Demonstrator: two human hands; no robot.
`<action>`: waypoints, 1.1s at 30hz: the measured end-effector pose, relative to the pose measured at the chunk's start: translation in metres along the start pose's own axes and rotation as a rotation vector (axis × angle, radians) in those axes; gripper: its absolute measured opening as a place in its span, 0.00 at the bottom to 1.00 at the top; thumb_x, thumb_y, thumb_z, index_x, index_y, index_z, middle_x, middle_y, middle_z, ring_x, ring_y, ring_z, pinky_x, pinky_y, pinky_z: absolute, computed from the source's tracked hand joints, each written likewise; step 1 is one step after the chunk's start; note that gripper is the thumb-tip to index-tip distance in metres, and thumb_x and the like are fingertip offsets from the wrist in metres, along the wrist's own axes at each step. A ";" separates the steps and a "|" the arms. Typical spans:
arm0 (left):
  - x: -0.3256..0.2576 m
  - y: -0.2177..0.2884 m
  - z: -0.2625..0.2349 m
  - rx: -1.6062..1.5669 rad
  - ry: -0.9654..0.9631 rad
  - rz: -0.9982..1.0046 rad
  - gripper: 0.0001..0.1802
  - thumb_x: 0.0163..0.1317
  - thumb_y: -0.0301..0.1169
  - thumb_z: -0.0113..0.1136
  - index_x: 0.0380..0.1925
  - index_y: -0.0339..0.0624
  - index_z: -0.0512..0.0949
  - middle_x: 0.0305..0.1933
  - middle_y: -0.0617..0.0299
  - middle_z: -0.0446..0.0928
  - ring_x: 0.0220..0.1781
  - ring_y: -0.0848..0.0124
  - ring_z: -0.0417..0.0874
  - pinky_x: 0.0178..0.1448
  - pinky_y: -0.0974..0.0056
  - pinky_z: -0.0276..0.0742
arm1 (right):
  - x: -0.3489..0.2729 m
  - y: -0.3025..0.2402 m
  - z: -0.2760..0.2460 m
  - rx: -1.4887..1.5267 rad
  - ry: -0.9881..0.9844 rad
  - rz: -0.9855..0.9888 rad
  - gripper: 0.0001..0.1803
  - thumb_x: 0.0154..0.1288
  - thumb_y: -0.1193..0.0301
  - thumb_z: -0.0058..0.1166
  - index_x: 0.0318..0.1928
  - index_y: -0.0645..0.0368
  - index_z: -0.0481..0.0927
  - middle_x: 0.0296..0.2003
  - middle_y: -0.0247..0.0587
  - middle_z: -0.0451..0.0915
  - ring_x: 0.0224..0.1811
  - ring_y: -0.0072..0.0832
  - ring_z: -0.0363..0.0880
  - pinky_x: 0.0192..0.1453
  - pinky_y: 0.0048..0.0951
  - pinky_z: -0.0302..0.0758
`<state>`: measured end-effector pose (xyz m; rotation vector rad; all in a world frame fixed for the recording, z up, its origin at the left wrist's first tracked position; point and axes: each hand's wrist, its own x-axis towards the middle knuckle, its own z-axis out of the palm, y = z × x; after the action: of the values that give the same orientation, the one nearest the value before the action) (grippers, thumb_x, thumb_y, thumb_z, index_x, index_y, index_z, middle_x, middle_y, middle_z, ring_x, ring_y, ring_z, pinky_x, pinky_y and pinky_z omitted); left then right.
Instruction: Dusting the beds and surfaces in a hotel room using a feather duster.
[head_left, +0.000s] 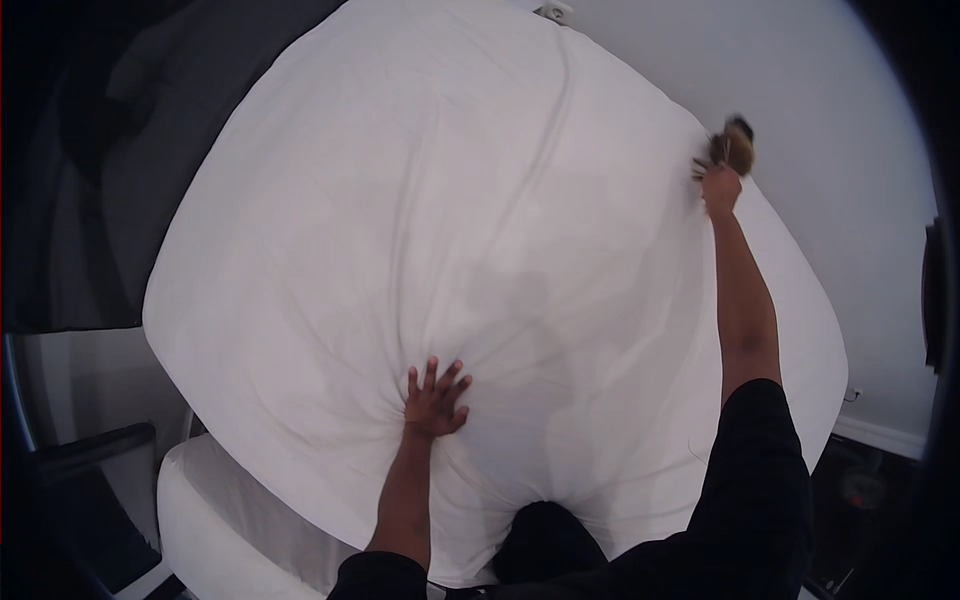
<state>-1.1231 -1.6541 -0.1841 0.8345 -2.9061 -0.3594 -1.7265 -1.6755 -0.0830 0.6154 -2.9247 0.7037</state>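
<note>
White sheet (300, 250): no readable text, label or number
Blurred brown thing (738, 152): no legible marking
Grey wall (820, 120): no sign to read

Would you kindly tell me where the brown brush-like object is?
The brush-like object is at the head view's upper right, in the right hand, by the right edge of the white sheet.

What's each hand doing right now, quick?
Left hand: open, spread on the white fabric sheet.
Right hand: closed, holding a blurred brown brush-like object.
</note>
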 end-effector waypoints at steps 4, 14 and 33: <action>0.007 0.008 -0.019 0.048 -0.029 -0.003 0.28 0.50 0.50 0.44 0.53 0.59 0.67 0.66 0.69 0.50 0.69 0.56 0.40 0.64 0.39 0.31 | -0.057 -0.029 0.013 0.479 -0.360 -0.354 0.13 0.57 0.71 0.41 0.41 0.59 0.73 0.31 0.49 0.77 0.33 0.43 0.77 0.38 0.37 0.74; -0.027 0.068 -0.099 0.045 0.005 -0.508 0.30 0.53 0.49 0.48 0.56 0.53 0.62 0.66 0.60 0.50 0.68 0.50 0.41 0.62 0.36 0.35 | -0.007 0.014 0.034 0.147 -0.144 0.199 0.15 0.50 0.61 0.53 0.27 0.61 0.79 0.27 0.46 0.79 0.32 0.39 0.79 0.39 0.36 0.74; -0.262 0.075 -0.078 -0.112 0.541 -1.491 0.42 0.54 0.62 0.41 0.63 0.52 0.47 0.67 0.48 0.41 0.67 0.46 0.42 0.61 0.36 0.44 | -0.514 -0.142 -0.018 0.342 -1.053 -1.299 0.10 0.59 0.70 0.38 0.38 0.56 0.73 0.33 0.46 0.76 0.35 0.41 0.76 0.39 0.41 0.71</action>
<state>-0.9278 -1.4677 -0.0971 2.3927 -1.3037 -0.2699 -1.1991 -1.5962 -0.0891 3.1552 -1.9704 0.7219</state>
